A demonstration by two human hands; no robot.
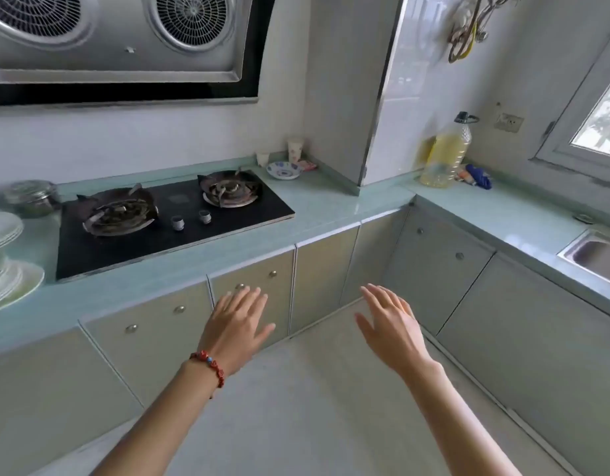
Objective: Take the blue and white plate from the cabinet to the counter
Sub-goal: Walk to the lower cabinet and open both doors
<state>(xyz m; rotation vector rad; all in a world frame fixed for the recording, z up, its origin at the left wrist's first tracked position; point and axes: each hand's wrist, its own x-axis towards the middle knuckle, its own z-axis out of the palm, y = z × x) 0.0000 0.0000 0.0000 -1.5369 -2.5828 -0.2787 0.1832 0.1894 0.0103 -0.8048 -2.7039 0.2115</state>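
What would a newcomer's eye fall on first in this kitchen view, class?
Two bare open hands reach forward at the bottom centre: the left hand, its wrist wearing a red beaded bracelet, and the right hand. Behind them, a black glass two-burner gas hob sits in the pale green counter. A small blue and white patterned dish rests behind the hob.

There is one view only, from a wide-angle camera on the person's head, looking forward and down into the corner of the kitchen. It stands back from the bench (331, 201), above it, so the hob (166, 221) lies below left and the cabinet doors (252, 290) sit mid-frame. Both forearms reach in from the bottom edge, close to the lens.
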